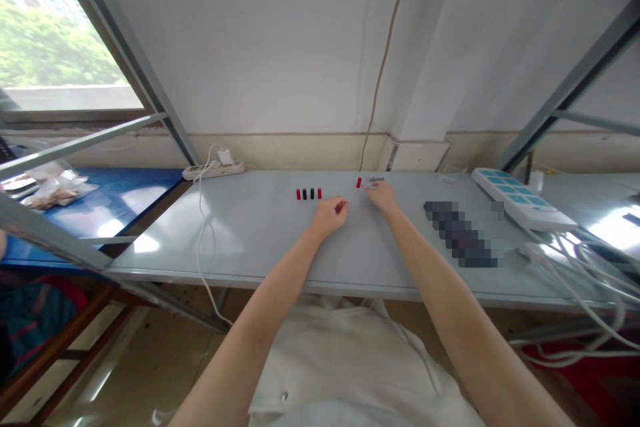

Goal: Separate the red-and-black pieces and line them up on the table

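Note:
My left hand (330,215) rests on the grey table in a loose fist; something small and dark reddish shows between its fingers, too small to name. Behind it stands a row of small cylinders: a red one (299,194), two black ones (309,193) and another red one (320,193). My right hand (382,197) reaches down to the tabletop with fingers drawn together, right in front of a small group of grey pieces (376,179). What its fingertips hold is hidden. One more red cylinder (359,182) stands just left of that hand.
A white power strip (215,170) with a plugged-in cable lies at the back left. To the right are a blurred-out dark object (460,235) and a large white socket board (520,199) with cables. Metal frame posts (173,120) rise at both sides; a wall stands behind.

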`<action>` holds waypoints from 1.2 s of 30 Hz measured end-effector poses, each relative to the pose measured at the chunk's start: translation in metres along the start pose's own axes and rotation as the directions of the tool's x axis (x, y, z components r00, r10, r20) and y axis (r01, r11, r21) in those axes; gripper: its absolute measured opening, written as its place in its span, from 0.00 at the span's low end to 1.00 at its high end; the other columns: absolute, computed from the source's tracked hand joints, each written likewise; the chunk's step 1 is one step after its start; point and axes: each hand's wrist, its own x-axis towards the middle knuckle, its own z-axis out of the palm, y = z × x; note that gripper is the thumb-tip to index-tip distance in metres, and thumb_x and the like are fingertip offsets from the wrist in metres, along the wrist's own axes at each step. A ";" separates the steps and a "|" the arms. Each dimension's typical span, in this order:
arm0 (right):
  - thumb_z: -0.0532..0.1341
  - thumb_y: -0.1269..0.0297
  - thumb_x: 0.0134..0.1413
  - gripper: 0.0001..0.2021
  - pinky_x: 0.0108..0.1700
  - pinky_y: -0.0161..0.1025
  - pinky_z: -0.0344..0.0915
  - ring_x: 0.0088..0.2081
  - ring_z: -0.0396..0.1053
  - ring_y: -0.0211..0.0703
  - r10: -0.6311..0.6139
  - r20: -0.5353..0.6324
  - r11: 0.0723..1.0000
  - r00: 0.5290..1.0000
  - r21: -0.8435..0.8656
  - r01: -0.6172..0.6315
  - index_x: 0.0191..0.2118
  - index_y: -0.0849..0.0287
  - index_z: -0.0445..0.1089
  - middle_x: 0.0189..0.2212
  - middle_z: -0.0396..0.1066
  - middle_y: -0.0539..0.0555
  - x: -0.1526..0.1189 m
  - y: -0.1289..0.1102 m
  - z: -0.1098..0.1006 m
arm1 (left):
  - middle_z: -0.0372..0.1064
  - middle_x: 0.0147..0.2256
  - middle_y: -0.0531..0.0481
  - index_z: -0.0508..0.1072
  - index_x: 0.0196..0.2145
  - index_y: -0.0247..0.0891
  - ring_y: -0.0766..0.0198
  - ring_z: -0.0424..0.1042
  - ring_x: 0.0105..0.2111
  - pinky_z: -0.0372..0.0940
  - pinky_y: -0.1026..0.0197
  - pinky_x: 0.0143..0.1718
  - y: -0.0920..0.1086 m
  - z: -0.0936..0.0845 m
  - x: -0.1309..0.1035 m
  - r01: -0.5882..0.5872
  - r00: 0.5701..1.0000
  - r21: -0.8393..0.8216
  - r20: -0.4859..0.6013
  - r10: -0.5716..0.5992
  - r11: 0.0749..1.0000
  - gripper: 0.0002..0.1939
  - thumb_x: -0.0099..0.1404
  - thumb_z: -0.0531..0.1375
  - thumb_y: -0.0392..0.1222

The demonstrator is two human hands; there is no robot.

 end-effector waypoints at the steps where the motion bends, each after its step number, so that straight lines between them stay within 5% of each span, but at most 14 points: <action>1: 0.61 0.63 0.41 0.16 0.45 0.44 0.59 0.46 0.65 0.52 -0.030 0.006 0.998 1.000 -0.053 0.030 0.38 0.65 0.68 0.41 0.69 0.66 0.004 -0.001 0.001 | 0.70 0.24 0.52 0.72 0.33 0.37 0.69 0.66 0.25 0.62 0.66 0.31 0.000 0.000 0.000 0.004 1.000 0.001 -0.002 -0.004 1.000 0.09 0.58 0.52 0.36; 6: 0.63 0.51 0.38 0.21 0.43 0.47 0.60 0.44 0.66 0.55 -0.053 0.025 0.968 0.998 -0.243 0.058 0.36 0.62 0.69 0.38 0.69 0.67 0.013 -0.009 0.011 | 0.70 0.25 0.51 0.72 0.33 0.37 0.69 0.67 0.25 0.62 0.66 0.31 -0.003 0.000 0.000 -0.001 1.000 -0.005 -0.008 0.001 1.000 0.09 0.58 0.52 0.37; 10: 0.60 0.53 0.43 0.17 0.42 0.48 0.60 0.42 0.67 0.53 -0.081 0.031 0.938 0.996 -0.335 0.087 0.35 0.62 0.70 0.36 0.70 0.66 0.014 -0.017 0.019 | 0.69 0.24 0.51 0.71 0.33 0.37 0.69 0.66 0.25 0.61 0.66 0.30 -0.003 0.001 0.000 -0.013 1.000 0.001 -0.010 0.013 1.000 0.09 0.59 0.52 0.37; 16: 0.58 0.60 0.48 0.11 0.43 0.46 0.60 0.41 0.68 0.50 -0.216 -0.016 0.950 0.976 -0.234 0.207 0.36 0.59 0.72 0.35 0.72 0.61 0.006 -0.027 0.019 | 0.69 0.24 0.52 0.70 0.34 0.36 0.69 0.65 0.24 0.61 0.66 0.30 -0.001 0.000 -0.001 -0.003 0.999 0.008 -0.034 0.003 1.000 0.09 0.59 0.52 0.36; 25: 0.61 0.61 0.45 0.06 0.36 0.38 0.61 0.30 0.68 0.44 -0.342 0.033 0.940 0.939 0.000 0.342 0.29 0.56 0.73 0.22 0.71 0.54 -0.045 -0.031 0.003 | 0.67 0.37 0.49 0.58 0.54 0.41 0.67 0.66 0.35 0.61 0.62 0.43 0.005 -0.005 -0.002 -0.063 0.992 0.042 -0.103 0.068 0.997 0.25 0.58 0.51 0.32; 31: 0.57 0.65 0.48 0.09 0.39 0.38 0.61 0.34 0.69 0.44 -0.368 0.151 0.913 0.917 -0.126 0.387 0.34 0.54 0.73 0.29 0.73 0.53 -0.065 -0.024 0.001 | 0.68 0.38 0.46 0.68 0.45 0.38 0.64 0.65 0.40 0.61 0.59 0.45 0.001 -0.002 -0.003 -0.146 0.989 0.087 -0.017 0.148 0.985 0.16 0.60 0.51 0.33; 36: 0.57 0.66 0.48 0.10 0.39 0.38 0.61 0.35 0.69 0.44 -0.396 0.162 0.898 0.904 -0.140 0.418 0.36 0.55 0.73 0.31 0.74 0.54 -0.066 -0.021 0.001 | 0.69 0.36 0.48 0.69 0.41 0.37 0.65 0.66 0.38 0.61 0.60 0.44 -0.002 0.000 -0.002 -0.089 0.995 0.081 -0.033 0.092 0.993 0.11 0.59 0.54 0.34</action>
